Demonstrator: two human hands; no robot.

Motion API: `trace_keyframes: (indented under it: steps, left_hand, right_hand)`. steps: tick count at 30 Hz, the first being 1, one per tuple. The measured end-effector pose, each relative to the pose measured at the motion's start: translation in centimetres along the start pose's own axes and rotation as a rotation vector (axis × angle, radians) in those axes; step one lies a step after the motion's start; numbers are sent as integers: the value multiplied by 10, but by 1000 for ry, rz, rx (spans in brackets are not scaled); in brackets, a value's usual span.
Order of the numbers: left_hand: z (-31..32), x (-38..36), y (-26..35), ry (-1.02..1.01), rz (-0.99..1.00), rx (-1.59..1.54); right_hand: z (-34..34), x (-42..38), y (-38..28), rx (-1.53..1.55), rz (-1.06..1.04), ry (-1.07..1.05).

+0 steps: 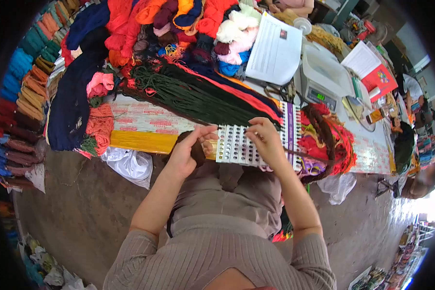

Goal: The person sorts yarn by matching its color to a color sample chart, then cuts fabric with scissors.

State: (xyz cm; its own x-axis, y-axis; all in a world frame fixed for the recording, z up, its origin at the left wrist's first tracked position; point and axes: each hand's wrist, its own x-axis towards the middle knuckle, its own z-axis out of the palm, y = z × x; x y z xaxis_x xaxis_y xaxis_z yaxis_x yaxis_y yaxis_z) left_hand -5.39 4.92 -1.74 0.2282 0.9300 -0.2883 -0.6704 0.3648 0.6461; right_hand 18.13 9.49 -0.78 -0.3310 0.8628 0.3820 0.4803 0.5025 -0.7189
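A white card with rows of punched holes (pixel 233 155) lies at the table's front edge, between my hands. My left hand (pixel 187 151) is curled round a dark brown yarn bundle (pixel 197 153), its fingertips close to the card's left edge. Over the card's right side, my right hand (pixel 268 144) has its fingers pinched together on brown yarn. A brown strand runs from about there to the brown skein (pixel 326 130) on the right. Another holed card, with a purple stripe (pixel 289 125), carries coloured threads along its edge.
Dark green yarn (pixel 188 94) stretches behind the card, with bright skeins (pixel 150 12) piled farther back. A printed sheet (pixel 274 50), scissors (pixel 287 89) and a digital scale (pixel 322 96) are at back right. A bottle (pixel 376 116) stands right. Another person (pixel 295 6) is across the table.
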Motion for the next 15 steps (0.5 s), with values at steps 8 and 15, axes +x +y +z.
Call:
trace_keyframes:
  steps: [8,15]
  left_hand:
    - [10,-1,-5,-109,2,62]
    - [21,-12,-12,-119,62,193]
  right_hand:
    - [-22,-12,-28,230,361,115]
    - [-12,-38,-40,1301,706,84]
